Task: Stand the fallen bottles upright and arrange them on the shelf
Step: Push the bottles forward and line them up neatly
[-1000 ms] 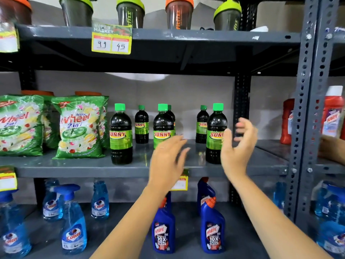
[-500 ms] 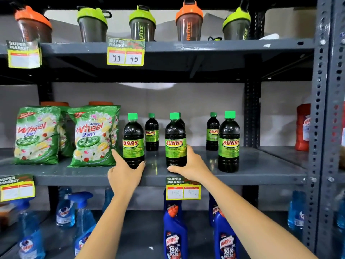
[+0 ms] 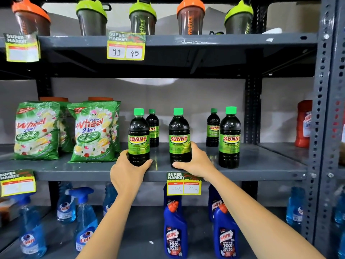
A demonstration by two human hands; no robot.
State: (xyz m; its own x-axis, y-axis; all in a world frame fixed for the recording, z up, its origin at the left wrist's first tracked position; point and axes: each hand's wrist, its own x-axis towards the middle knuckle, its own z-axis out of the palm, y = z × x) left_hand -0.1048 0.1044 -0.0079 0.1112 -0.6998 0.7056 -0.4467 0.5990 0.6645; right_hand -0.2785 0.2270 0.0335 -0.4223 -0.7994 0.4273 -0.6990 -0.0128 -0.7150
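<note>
Several dark Sunny bottles with green caps stand upright on the grey middle shelf (image 3: 261, 161). My left hand (image 3: 128, 171) grips the base of the front left bottle (image 3: 138, 135). My right hand (image 3: 196, 161) wraps the lower part of the front middle bottle (image 3: 179, 133). A third front bottle (image 3: 230, 137) stands free to the right. Two smaller-looking bottles stand behind, the back left bottle (image 3: 153, 128) and the back right bottle (image 3: 213, 128). No bottle lies on its side in view.
Green Wheel detergent bags (image 3: 93, 131) fill the shelf's left part. Shaker cups (image 3: 142, 17) line the top shelf. Blue Harpic bottles (image 3: 175, 230) and Colin spray bottles (image 3: 84, 221) stand below. A red bottle (image 3: 303, 124) sits beyond the metal upright (image 3: 321, 128) at the right.
My hands dropped from mid-air to the shelf and closed on the left and middle front bottles. Since half a second ago the grip has tightened and the view has moved closer.
</note>
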